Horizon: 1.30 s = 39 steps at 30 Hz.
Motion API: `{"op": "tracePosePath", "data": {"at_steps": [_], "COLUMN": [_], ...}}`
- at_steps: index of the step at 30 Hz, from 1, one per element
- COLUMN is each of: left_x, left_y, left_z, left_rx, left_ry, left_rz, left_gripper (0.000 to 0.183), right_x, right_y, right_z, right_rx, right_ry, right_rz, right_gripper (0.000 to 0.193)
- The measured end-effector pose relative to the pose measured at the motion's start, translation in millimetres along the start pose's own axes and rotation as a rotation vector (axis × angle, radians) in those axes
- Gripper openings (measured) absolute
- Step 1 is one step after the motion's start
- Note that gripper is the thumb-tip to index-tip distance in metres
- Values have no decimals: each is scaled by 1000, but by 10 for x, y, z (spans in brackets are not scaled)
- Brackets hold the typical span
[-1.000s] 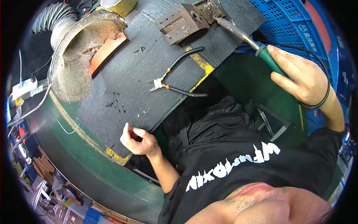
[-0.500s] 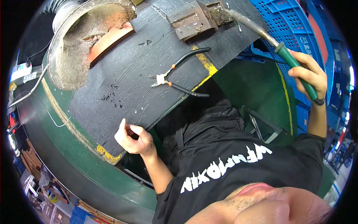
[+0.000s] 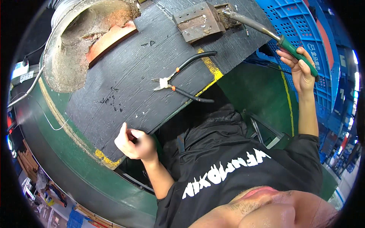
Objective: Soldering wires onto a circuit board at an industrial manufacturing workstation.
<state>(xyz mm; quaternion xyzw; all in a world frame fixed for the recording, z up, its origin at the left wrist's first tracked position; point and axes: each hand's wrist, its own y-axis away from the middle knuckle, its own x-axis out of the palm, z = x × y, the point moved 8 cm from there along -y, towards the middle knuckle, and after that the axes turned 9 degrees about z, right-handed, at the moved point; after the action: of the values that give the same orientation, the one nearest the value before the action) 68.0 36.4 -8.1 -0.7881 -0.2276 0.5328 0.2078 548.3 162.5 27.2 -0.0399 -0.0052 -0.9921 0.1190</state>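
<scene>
My right hand [image 3: 302, 70] is closed round the green handle of a soldering iron [image 3: 291, 47]. The iron's metal tip reaches into a small dirty tray of grey-brown residue at the end of a metal block [image 3: 201, 22]. Near the table's front edge, my left hand [image 3: 133, 144] is held with its fingers curled and the index finger pointing up; whatever it pinches, if anything, is too small to make out. Between the hands, side cutters [image 3: 164, 83] with black handles lie spread on the black mat [image 3: 140, 91].
A dirty fume hood [image 3: 62, 72] on a grey hose stands at the far left, an orange-red strip [image 3: 110, 41] at its mouth. A thin wire [image 3: 57, 128] loops over the green surface at left. Blue perforated crates [image 3: 292, 22] stand to the right.
The soldering iron's tip has come down to the left into the residue tray. My right hand has shifted left and its grip has turned. My left hand has barely moved.
</scene>
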Motion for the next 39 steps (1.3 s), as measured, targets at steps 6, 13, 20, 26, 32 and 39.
{"op": "tracePosePath", "data": {"at_steps": [6,13,20,26,32,39], "left_x": [6,15,19,2,15,30], "left_y": [2,2,0,-2,2,46], "left_z": [1,8,9,15,14,50], "left_rx": [-13,-35,-31,-33,-38,-104], "left_ry": [1,3,-10,-18,-26,-27], "left_rz": [-1,10,9,-8,9,22], "left_gripper": [31,31,31,31,32,29], "right_x": [11,100,124,196,316,653], "right_y": [-67,-95,-156,-191,-247,-150], "right_z": [-38,109,180,408,573,604], "right_rx": [48,-77,49,20,-1,-74], "right_ry": [60,214,424,589,851,1239], "right_rz": [35,219,105,260,443,702], "right_gripper": [35,43,52,43,31,29]}}
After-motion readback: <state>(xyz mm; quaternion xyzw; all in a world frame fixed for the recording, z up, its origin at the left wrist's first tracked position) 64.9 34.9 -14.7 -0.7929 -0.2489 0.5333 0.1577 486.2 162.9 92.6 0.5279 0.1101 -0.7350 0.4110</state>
